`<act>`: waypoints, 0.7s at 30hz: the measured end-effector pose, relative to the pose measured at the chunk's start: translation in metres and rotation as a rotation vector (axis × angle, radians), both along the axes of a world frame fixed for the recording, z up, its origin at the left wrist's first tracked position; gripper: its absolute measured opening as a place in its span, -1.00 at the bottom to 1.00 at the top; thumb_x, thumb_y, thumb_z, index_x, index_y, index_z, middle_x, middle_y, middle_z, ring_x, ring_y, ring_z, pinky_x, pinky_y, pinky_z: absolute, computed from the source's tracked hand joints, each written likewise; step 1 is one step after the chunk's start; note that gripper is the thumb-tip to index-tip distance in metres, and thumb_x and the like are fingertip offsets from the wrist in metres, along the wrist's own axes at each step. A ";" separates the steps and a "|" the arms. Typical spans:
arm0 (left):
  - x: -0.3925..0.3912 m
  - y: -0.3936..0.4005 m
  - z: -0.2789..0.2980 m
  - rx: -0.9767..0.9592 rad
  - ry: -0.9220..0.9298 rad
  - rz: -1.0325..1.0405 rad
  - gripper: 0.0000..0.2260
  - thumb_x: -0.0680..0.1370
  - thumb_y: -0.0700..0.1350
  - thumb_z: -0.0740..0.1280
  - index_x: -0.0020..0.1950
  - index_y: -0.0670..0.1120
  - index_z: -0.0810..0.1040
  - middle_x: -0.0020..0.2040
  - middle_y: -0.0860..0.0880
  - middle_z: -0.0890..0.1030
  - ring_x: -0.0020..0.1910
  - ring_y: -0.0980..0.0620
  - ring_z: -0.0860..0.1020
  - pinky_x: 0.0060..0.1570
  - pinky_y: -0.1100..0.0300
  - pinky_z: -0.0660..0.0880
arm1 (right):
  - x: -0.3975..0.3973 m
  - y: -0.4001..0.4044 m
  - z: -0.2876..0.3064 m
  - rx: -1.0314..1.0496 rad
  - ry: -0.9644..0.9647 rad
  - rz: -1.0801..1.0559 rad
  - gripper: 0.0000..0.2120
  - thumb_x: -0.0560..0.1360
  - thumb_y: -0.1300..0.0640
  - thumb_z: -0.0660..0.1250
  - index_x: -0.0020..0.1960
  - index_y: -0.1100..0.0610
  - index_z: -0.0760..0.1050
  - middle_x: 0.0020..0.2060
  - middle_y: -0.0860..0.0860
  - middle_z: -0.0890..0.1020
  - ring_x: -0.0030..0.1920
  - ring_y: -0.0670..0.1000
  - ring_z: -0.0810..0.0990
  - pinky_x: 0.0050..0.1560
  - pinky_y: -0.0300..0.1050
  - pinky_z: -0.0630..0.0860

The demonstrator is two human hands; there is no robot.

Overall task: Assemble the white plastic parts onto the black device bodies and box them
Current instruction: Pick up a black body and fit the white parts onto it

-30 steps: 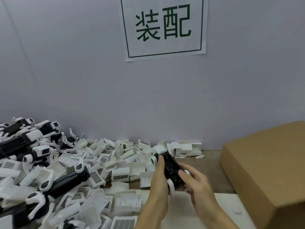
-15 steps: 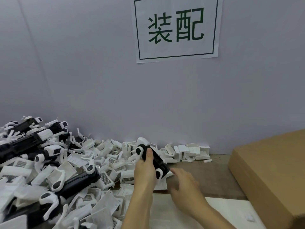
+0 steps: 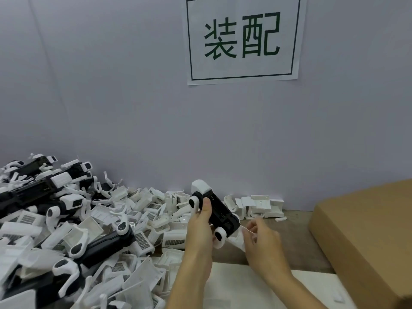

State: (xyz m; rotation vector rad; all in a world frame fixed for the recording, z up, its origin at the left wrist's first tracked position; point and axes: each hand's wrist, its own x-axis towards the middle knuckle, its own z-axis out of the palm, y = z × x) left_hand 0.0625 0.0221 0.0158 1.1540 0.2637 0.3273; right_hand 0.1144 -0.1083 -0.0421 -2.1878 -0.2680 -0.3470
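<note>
Two hands up: left hand (image 3: pixel 200 221) grips black device body (image 3: pixel 219 211); right hand (image 3: pixel 259 238) pinches white part (image 3: pixel 238 238) at its lower end.

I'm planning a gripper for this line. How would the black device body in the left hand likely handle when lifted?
The black device body looks rigid: it stays straight while the left hand grips it from one side. Probably light, since one hand holds it up. Its rounded white end pieces might let it rock if set down.

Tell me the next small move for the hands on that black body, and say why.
Probably press the white part onto the lower end of the black body. The left hand grips the body, tilted above the pile, and the right hand pinches the part beside that end.
</note>
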 end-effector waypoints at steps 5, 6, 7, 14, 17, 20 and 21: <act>0.000 -0.011 -0.003 -0.202 0.055 -0.007 -0.72 0.63 0.13 0.27 0.17 -0.01 0.63 -0.07 -0.07 0.74 0.05 -0.13 0.67 -0.37 0.19 0.46 | -0.008 -0.031 -0.006 0.030 -0.022 -0.082 -0.83 0.63 0.09 0.29 -0.03 0.12 0.62 -0.19 -0.06 0.66 -0.10 -0.06 0.58 -0.15 -0.19 0.50; 0.000 -0.014 -0.003 -0.230 0.057 -0.015 -0.70 0.62 0.13 0.28 0.17 -0.02 0.64 -0.06 -0.07 0.75 0.08 -0.15 0.67 -0.40 0.20 0.42 | -0.010 -0.036 -0.007 0.043 -0.036 -0.095 -0.81 0.61 0.11 0.32 -0.13 0.09 0.64 -0.26 -0.10 0.67 -0.15 -0.10 0.58 -0.16 -0.28 0.49; -0.002 -0.016 -0.003 -0.242 0.054 -0.026 -0.70 0.62 0.13 0.28 0.18 -0.01 0.65 -0.06 -0.06 0.75 0.07 -0.14 0.67 -0.44 0.22 0.41 | -0.013 -0.041 -0.007 0.055 -0.038 -0.112 -0.79 0.60 0.14 0.33 -0.19 0.04 0.63 -0.31 -0.11 0.66 -0.18 -0.13 0.57 -0.19 -0.35 0.46; 0.002 -0.016 -0.013 -0.158 0.075 -0.006 -0.82 0.62 0.08 0.32 0.14 0.05 0.62 -0.11 -0.04 0.75 -0.10 -0.05 0.69 -0.46 0.26 0.49 | -0.011 -0.063 -0.002 0.366 -0.008 -0.279 -0.84 0.54 0.25 0.33 -0.15 0.03 0.54 -0.29 -0.09 0.63 -0.25 0.05 0.68 -0.27 -0.07 0.56; 0.006 -0.024 -0.022 0.011 0.082 -0.078 -0.83 0.62 0.01 0.34 0.10 -0.03 0.64 -0.08 -0.10 0.75 -0.10 -0.06 0.73 -0.14 0.05 0.62 | -0.010 -0.067 0.001 0.474 0.007 -0.378 -0.88 0.48 0.24 0.38 -0.17 0.06 0.52 -0.30 -0.05 0.63 -0.24 -0.02 0.58 -0.32 -0.17 0.36; 0.007 -0.034 -0.028 0.093 0.067 -0.131 -0.79 0.60 -0.06 0.38 0.17 -0.11 0.66 0.01 -0.10 0.74 0.05 -0.10 0.70 0.15 -0.07 0.59 | -0.013 -0.067 0.006 0.470 -0.021 -0.413 -0.88 0.46 0.24 0.40 -0.16 0.08 0.49 -0.28 -0.07 0.57 -0.20 0.03 0.50 -0.28 -0.09 0.31; 0.006 -0.036 -0.029 0.113 0.064 -0.144 -0.80 0.60 -0.05 0.38 0.17 -0.08 0.66 0.02 -0.07 0.74 0.06 -0.08 0.70 0.12 -0.04 0.60 | -0.016 -0.064 0.008 0.462 -0.043 -0.400 -0.87 0.47 0.24 0.39 -0.16 0.07 0.47 -0.28 -0.07 0.57 -0.18 0.04 0.51 -0.29 -0.14 0.31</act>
